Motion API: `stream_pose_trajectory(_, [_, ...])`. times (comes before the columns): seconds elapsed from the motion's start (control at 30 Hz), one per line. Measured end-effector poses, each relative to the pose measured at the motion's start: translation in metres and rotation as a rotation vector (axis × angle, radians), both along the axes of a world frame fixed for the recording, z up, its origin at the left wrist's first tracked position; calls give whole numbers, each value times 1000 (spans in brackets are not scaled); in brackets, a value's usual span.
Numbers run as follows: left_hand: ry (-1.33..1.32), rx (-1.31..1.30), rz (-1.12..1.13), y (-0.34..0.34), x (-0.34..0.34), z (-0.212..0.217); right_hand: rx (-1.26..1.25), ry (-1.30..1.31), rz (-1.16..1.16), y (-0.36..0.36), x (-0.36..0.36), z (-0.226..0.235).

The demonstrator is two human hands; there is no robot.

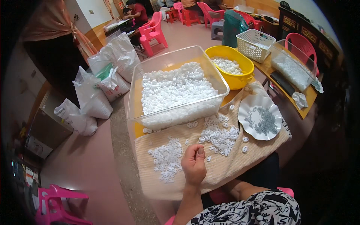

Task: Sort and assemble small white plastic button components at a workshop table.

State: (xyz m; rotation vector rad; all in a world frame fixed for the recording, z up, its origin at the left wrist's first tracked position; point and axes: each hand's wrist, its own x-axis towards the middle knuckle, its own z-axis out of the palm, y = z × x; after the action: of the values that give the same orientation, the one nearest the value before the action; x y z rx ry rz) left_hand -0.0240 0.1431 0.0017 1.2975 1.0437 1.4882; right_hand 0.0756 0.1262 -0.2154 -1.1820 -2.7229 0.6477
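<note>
My left hand (194, 163) is closed in a loose fist above the towel, thumb pressed against the fingers. Whatever they hold, if anything, is hidden. Skin of what looks like my right forearm (243, 188) shows below the table edge, but the right hand is out of sight. To the left of my fist lies a pile of small white plastic pieces (167, 159). Beyond it on the right is another heap of white two-holed pieces (221, 137). A white scalloped plate (245, 125) holds many tiny grey pieces (262, 120).
A clear bin (221, 98) full of white pieces stands on the beige towel-covered table (150, 187), beside a yellow tub (245, 80). At right, a side table (305, 110) carries a white basket (245, 48) and another clear bin (313, 75). White sacks (93, 101) stand left; people sit farther back.
</note>
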Motion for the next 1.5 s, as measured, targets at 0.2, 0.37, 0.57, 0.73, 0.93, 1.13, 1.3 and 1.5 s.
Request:
stream_pose_trajectory(0.2, [23,14,13,2,0,-1,35,-40,37,28,12,23])
stream_pose_trajectory(0.37, [-6,33,21,2,-2,-3,54,-64,62,42,11,44])
stream_pose_trajectory(0.57, [-20,33,31,-4,-6,0,47,-102,88,39,16,76])
stream_pose_trajectory(0.73, [-263,-80,-39,2,-9,-4,-67,-120,112,-3,19,82])
stream_pose_trajectory(0.93, [-730,-145,-234,16,-8,2,-436,-34,250,-83,14,213])
stream_pose_trajectory(1.13, [-841,-199,-447,13,-6,-2,211,577,-377,-26,50,288])
stream_pose_trajectory(1.3, [-816,-302,-411,5,2,-1,164,730,-377,9,38,286])
stream_pose_trajectory(1.5, [-794,-374,-367,3,2,1,239,581,-313,26,40,271])
